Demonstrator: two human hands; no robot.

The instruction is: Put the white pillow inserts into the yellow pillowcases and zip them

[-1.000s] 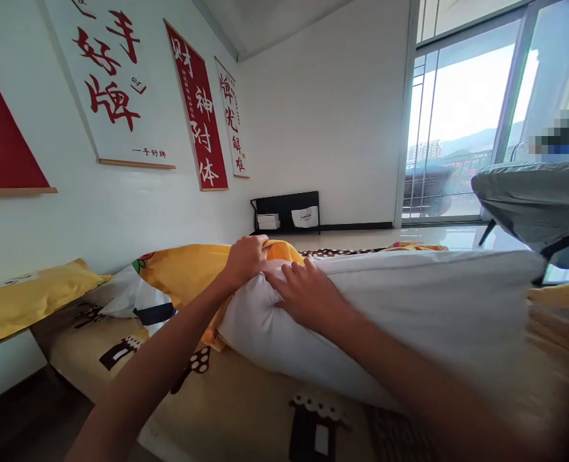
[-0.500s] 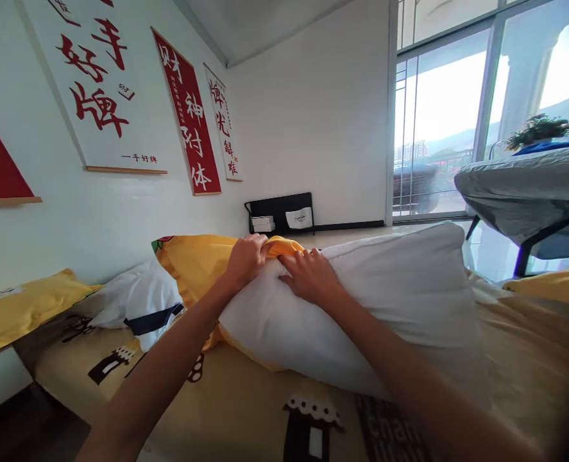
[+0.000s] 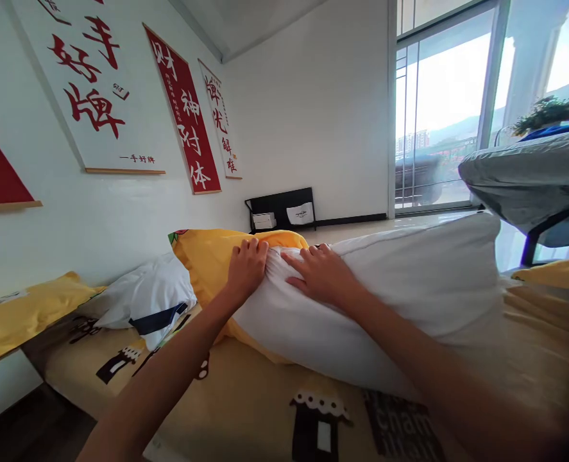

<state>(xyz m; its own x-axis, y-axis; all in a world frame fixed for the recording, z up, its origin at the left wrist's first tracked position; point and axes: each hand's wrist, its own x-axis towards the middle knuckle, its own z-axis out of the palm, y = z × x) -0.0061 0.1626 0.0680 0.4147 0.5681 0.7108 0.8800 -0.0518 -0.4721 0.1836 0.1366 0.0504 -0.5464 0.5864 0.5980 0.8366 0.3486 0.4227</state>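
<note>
White cotton pillow, long and plump, lying across the middle of the frame on the bed; its far end is tucked into a yellow pillowcase at centre left.

Left hand: my grip is pinched closed on the gathered rim of the yellow pillowcase, right where it meets the pillow. Judged purpose: holding the opening taut against the stuffing.

Right hand: laid flat on the pillow just beside the left, fingers spread and pressing the white fabric toward the case mouth. Nothing is clasped; the palm bears down, probably to steady the pillow.

Second pillow, white with a dark stripe, at lower left of the case, resting on the bed near the wall.

Bed cover: tan fleece printed with dark brown house shapes and lettering, filling the lower frame. Yellow cloth at far left edge.

Room: white wall carrying hanging scrolls with red and white calligraphy, upper left. Black rack with small white boxes on the floor at centre. Sliding glass doors at upper right, daylight beyond. Grey-covered table with a potted plant at right edge.
</note>
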